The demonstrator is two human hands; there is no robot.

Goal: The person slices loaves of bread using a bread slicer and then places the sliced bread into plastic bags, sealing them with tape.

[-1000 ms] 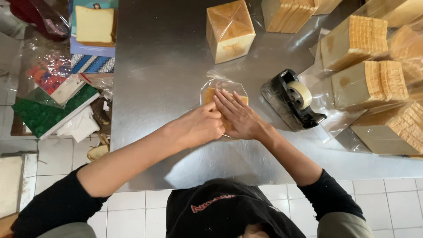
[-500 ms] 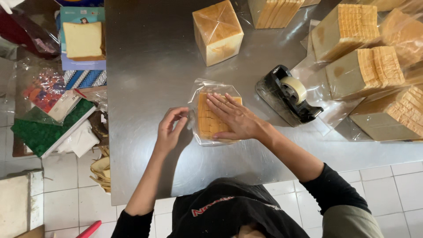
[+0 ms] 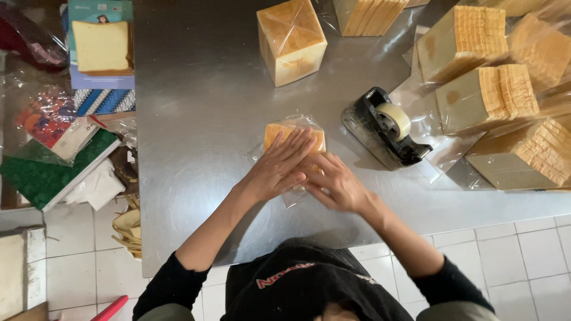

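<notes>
Steel table [image 3: 196, 119] (white floor tiles [image 3: 523, 249] beside) bears bagged bread [image 3: 294, 134] under both hands [image 3: 306, 172].

Both hands press flat on a small clear plastic bag of sliced bread [image 3: 292, 132] lying on the steel table [image 3: 196, 101]: left hand [image 3: 278, 167] across it, right hand [image 3: 336, 184] touching its near edge. A black tape dispenser [image 3: 383, 128] stands just beside.

bagged sliced bread [image 3: 295, 135] | clear plastic, golden-brown | flat on steel table, part covered
</notes>
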